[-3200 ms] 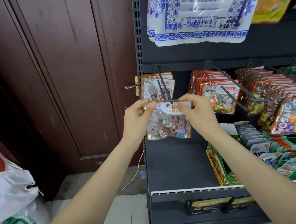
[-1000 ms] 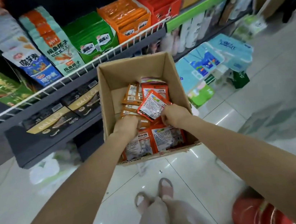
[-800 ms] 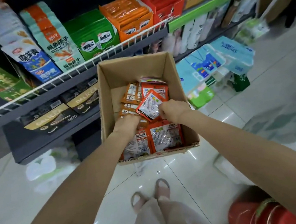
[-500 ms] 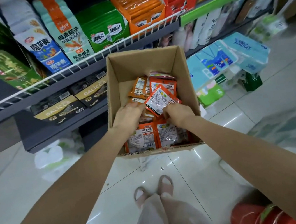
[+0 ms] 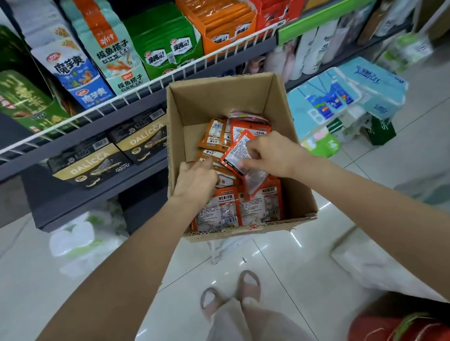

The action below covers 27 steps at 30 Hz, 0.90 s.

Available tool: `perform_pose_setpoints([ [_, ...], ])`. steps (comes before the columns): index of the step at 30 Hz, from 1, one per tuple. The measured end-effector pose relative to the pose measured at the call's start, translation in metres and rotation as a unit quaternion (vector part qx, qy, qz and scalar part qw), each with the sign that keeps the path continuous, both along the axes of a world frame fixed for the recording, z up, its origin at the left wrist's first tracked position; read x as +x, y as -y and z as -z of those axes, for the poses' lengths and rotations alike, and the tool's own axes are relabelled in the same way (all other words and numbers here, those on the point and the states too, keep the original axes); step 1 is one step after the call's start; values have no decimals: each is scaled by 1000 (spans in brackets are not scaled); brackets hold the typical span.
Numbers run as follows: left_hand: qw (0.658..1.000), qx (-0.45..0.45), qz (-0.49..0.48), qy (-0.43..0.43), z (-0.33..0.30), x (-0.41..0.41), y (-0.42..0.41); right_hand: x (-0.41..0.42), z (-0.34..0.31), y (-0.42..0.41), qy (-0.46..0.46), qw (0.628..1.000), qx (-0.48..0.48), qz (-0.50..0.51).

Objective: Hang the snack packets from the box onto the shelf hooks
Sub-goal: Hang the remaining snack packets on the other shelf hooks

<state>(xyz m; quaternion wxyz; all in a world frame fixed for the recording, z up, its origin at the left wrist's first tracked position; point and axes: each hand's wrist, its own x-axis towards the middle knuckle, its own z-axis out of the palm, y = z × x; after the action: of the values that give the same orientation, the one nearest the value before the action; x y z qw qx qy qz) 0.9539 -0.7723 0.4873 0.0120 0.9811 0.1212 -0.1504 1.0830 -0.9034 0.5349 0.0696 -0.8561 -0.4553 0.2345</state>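
An open cardboard box point(image 5: 225, 96) stands on the floor against the lower shelves, holding several orange and red snack packets point(image 5: 215, 137). My right hand point(image 5: 271, 154) is inside the box and pinches a red packet point(image 5: 237, 151) with a white label, lifted and tilted above the pile. A second packet hangs under it. My left hand point(image 5: 195, 178) reaches into the pile on the left, fingers among the orange packets; what they hold is hidden. The shelf hooks are out of view.
A wire-edged shelf point(image 5: 122, 98) above the box carries green, orange and red snack boxes. Black packets point(image 5: 94, 164) lie on the shelf below. Blue tissue packs point(image 5: 351, 96) sit on the floor to the right. My feet point(image 5: 231, 289) stand just before the box.
I have turned from the hooks, where I hung a packet, down to the box. In the last second my right hand has lifted the red packet higher from the pile.
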Motion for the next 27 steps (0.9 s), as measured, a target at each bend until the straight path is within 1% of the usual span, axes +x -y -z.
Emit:
perform_pose_setpoints([
  [2, 1000, 8, -4, -17, -1, 1, 1, -2, 4, 1, 13, 999, -33, -11],
  [4, 999, 23, 0, -37, -1, 3, 4, -3, 10, 4, 31, 998, -44, -21],
  [6, 998, 39, 10, -46, 2, 4, 7, -3, 15, 9, 31, 999, -31, -12],
  [9, 997, 48, 40, -53, 0, 8, 7, 0, 17, 11, 19, 998, 20, 51],
  [11, 996, 31, 50, -68, -8, 10, 5, 7, 17, 10, 24, 995, 39, 88],
  [13, 997, -29, 35, -63, -20, 11, 3, 10, 9, 8, 51, 993, 33, 98],
  [15, 992, -118, -17, -34, -36, 12, -3, 10, -1, 5, 68, 989, 53, 118],
  [16, 988, -148, -40, -9, -45, 13, -8, 10, -7, 2, 78, 986, 69, 129],
  [18, 980, -173, -77, 62, -68, 15, -21, 11, -18, -4, 89, 979, 113, 145],
  [21, 958, -212, -102, 164, -108, 13, -37, 13, -44, -17, 51, 966, 200, 155],
  [24, 940, -221, -135, 220, -149, 4, -56, 12, -75, -37, 18, 956, 262, 129],
  [27, 914, -247, -184, 266, -182, -12, -79, 1, -106, -67, -1, 947, 307, 97],
])
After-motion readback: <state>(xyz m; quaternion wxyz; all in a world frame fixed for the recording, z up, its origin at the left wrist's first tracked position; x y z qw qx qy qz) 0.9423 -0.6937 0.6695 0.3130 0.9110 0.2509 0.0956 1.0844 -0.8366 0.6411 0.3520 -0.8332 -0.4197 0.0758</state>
